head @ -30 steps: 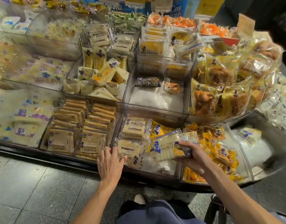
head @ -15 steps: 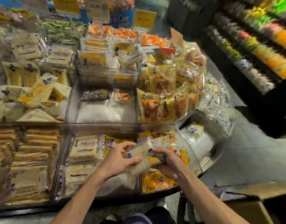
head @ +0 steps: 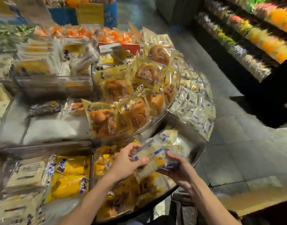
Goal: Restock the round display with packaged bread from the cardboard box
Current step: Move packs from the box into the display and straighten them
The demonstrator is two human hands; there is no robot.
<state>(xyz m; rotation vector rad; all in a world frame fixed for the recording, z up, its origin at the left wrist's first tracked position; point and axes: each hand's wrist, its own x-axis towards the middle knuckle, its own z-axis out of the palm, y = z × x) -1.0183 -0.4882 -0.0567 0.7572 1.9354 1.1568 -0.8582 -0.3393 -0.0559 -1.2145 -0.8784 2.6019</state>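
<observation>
Both hands hold one clear-wrapped bread packet (head: 155, 159) with blue and yellow print, above the front bins of the round display (head: 203, 153). My left hand (head: 128, 161) grips its left end, thumb on top. My right hand (head: 178, 169) grips its right end from below. A flap of the cardboard box (head: 256, 200) shows at the lower right; its inside is hidden. The frame is blurred by motion.
Clear bins hold yellow packets (head: 69, 176), pale flat packets (head: 24, 177) and a heap of brown buns (head: 116, 111). One bin (head: 55, 127) is nearly bare. Small white packets (head: 194, 108) fill the right rim. A dark shelf (head: 253, 38) stands across the grey floor.
My left hand left the front bin and took hold of the packet with the right hand. The view has swung to the right, and the packet now sits further right along the display.
</observation>
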